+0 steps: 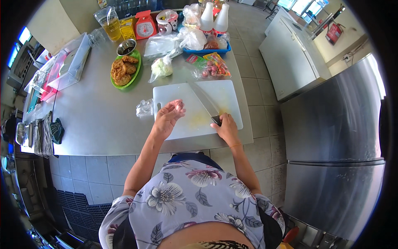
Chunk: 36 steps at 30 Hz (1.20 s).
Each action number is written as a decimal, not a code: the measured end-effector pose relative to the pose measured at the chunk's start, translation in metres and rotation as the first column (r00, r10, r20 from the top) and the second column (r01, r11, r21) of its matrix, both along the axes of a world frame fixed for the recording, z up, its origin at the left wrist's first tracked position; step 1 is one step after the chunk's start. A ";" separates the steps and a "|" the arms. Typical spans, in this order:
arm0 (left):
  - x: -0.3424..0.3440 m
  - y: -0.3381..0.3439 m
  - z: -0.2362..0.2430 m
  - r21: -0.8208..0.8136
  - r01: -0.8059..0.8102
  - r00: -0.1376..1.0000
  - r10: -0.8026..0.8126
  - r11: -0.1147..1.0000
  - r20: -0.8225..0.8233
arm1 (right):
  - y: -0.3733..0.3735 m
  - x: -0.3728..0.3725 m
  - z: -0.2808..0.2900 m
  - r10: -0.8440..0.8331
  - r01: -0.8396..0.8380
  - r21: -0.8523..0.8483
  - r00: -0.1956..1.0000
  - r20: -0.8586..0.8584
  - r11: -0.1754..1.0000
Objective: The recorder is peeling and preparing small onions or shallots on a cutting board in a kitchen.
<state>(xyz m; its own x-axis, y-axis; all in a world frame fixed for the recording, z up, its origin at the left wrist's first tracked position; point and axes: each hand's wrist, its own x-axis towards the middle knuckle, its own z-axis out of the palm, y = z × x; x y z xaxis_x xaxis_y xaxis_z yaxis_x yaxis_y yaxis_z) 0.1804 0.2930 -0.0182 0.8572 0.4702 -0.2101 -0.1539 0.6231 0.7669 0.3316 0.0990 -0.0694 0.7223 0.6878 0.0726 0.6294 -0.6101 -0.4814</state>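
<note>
A white cutting board (195, 128) with yellowish stains lies at the steel table's near right corner. My left hand (166, 118), over the board's left part, pinches a small reddish piece (178, 103), possibly a shallot. My right hand (225, 128) grips the black handle of a large knife (202, 98), whose blade points away from me and leftward over the board. Beside the board's left edge is a crumpled clear plastic bag (144, 108). Just beyond it are small bags of red bulbs and peppers (213, 66) and a bagged pale vegetable (161, 68).
The steel table (87, 124) also holds a green plate (134, 79) of fried food, a red scale (145, 29), white bottles (219, 20), a blue tray (209, 50), plastic containers (70, 74) and grey cloths (41, 135). A steel refrigerator (327, 137) stands right, a white chest freezer (290, 58) behind it.
</note>
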 end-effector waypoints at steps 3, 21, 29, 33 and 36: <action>0.002 -0.002 0.006 -0.017 0.038 0.999 -0.038 0.999 0.033 | -0.002 -0.002 -0.009 -0.040 0.038 0.019 0.997 0.059 0.999; 0.014 -0.022 0.007 0.023 0.011 0.990 -0.015 1.000 0.141 | 0.024 -0.069 0.108 0.334 -0.055 0.530 0.831 -0.446 0.846; 0.009 -0.029 0.003 0.237 -0.097 0.994 0.083 0.967 0.068 | 0.033 -0.072 0.102 0.278 -0.097 0.454 0.895 -0.350 0.886; 0.009 -0.032 0.008 0.151 -0.155 0.982 0.137 0.976 0.128 | 0.029 -0.071 0.110 0.331 0.013 0.497 0.730 -0.598 0.868; 0.010 -0.027 0.004 0.208 -0.132 0.986 0.108 0.969 0.124 | 0.026 -0.076 0.117 0.356 0.013 0.502 0.688 -0.633 0.865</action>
<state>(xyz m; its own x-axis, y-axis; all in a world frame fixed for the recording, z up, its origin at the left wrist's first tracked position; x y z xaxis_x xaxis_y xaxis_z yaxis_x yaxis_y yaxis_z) 0.1899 0.2664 -0.0145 0.8040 0.5946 0.0007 -0.3092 0.4171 0.8546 0.2553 0.1251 0.0480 0.5585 0.8266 -0.0690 0.0754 -0.1334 -0.9882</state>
